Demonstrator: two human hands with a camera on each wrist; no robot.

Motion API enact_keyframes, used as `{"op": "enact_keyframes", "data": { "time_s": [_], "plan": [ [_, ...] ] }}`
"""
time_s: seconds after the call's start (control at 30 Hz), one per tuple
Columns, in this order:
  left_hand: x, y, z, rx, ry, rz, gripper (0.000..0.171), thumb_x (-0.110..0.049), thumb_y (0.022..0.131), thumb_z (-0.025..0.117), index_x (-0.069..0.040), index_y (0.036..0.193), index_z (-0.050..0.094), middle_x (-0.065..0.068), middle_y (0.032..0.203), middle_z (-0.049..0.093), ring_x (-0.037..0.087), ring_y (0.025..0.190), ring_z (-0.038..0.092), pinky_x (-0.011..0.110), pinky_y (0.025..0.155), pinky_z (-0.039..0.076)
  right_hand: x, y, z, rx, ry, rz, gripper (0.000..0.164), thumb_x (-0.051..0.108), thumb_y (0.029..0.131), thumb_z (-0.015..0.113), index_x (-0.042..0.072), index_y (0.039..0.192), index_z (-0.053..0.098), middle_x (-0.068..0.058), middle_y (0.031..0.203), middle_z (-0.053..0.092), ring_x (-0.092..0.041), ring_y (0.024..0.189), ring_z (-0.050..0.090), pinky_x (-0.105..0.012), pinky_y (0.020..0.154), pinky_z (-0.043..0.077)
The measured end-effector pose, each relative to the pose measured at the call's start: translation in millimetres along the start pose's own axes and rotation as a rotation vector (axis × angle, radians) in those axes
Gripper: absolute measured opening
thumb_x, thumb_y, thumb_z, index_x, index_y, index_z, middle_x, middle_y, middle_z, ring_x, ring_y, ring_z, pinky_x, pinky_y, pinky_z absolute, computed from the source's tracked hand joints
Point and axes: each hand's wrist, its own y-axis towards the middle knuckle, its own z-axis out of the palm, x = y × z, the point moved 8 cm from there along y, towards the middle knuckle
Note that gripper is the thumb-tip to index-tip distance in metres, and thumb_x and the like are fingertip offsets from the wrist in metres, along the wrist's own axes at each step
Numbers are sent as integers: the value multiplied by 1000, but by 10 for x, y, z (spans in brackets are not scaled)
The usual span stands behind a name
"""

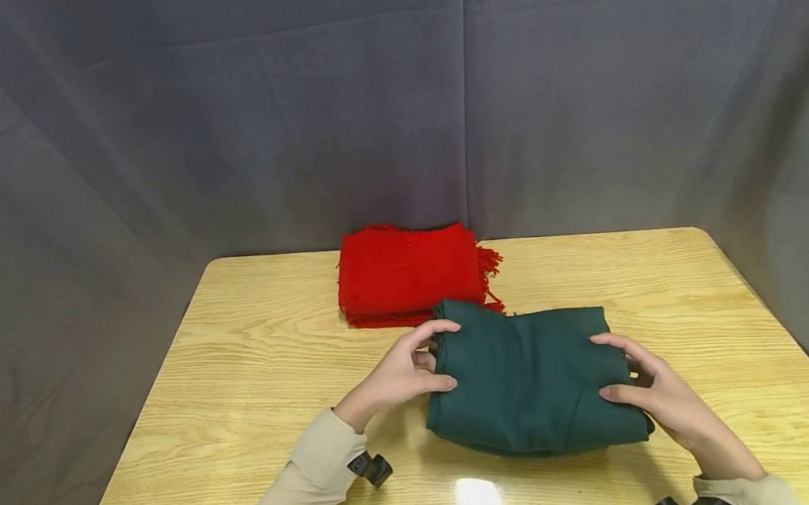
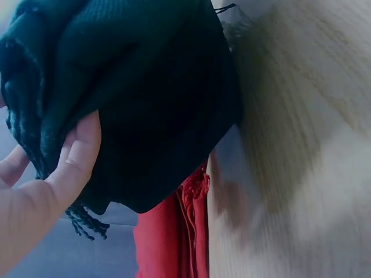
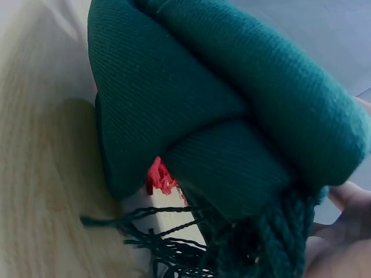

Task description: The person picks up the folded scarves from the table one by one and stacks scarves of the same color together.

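A dark green folded scarf [image 1: 529, 385] spans the space between my two hands, sagging a little in the middle. My left hand [image 1: 403, 371] grips its left end, thumb on the near face and the other fingers partly hidden behind the folds. At the right end my right hand [image 1: 661, 395] holds the cloth the same way. Both wrist views show the green cloth [image 2: 156, 116] raised off the tabletop, and dark fringe [image 3: 168, 240] dangles from it in the right wrist view. Just behind lies a red folded scarf [image 1: 409, 276], its fringe at the right side.
The light wooden table [image 1: 264, 374] has rounded back corners. A grey curtain [image 1: 224, 140] hangs behind it and along both sides. Dark wrist cameras [image 1: 370, 468] are strapped at the sleeves, and a bright light reflection shows near the table's front.
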Motion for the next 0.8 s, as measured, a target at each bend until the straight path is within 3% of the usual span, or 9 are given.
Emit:
{"op": "enact_keyframes", "data": {
  "time_s": [0.17,0.27,0.53,0.6,0.8],
  "plan": [
    [-179,13,18,-17,2,-4,62,10,74,65,-5,130,44,8,98,46,13,53,38,22,53,36,33,48,-81,-35,-49,7,56,-1,86,57,13,136,38,0,114,44,-14,94,49,-31,71,50],
    [-283,16,31,-20,5,7,60,11,75,65,-2,130,43,8,99,47,13,54,41,21,54,38,40,72,-120,-50,-63,18,55,0,86,57,15,136,38,-2,113,43,-14,93,48,-30,70,49],
    [-392,133,17,-32,-7,71,58,14,74,63,3,128,42,9,98,47,14,53,37,21,54,36,88,141,-219,-63,12,19,55,-2,86,56,17,135,39,-2,113,44,-12,92,52,-30,70,51],
    [-408,171,6,-36,-4,87,58,14,74,63,3,127,43,10,98,49,14,52,37,21,54,36,100,160,-244,-69,12,5,55,-3,86,56,17,135,40,-2,114,41,-12,93,49,-28,69,50],
    [-223,385,-59,-34,6,91,60,11,74,65,-1,128,44,10,101,50,15,54,42,22,55,37,107,221,-319,-69,61,-36,55,-8,86,52,19,134,43,-3,113,41,-12,91,49,-26,67,49]
  ]
}}
